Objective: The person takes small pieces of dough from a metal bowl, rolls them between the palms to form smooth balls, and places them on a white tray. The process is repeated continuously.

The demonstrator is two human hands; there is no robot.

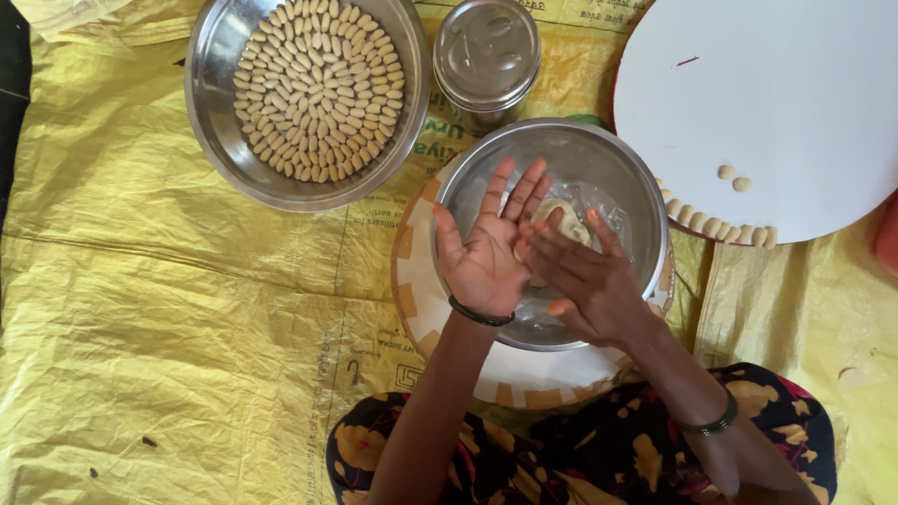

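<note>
Here the left hand [486,251] is held palm up with its fingers spread and straight, gripping nothing, over the near steel bowl [645,220]. The right hand [585,276] lies palm down just beside it, fingers stretched toward the left palm; the fingertips of both hands meet over a pale lump of dough [561,213] that sits inside that bowl. Whether the right fingers pinch a bit of dough against the left palm cannot be told. Each wrist wears one dark bangle.

There are two steel bowls: the near one, resting on a woven ring stand [421,290] with tan and white blocks, and a wider bowl [210,112] at the upper left, filled with many small oval dough pieces laid in close rings. One round steel tin [486,51] with a lid stands between the bowls. One white round board [795,103] lies at the right, with two small pieces on top and a row of about nine along its lower edge. Everything rests on a yellow plastic sheet [168,309] with faint dark printing near the middle.
</note>
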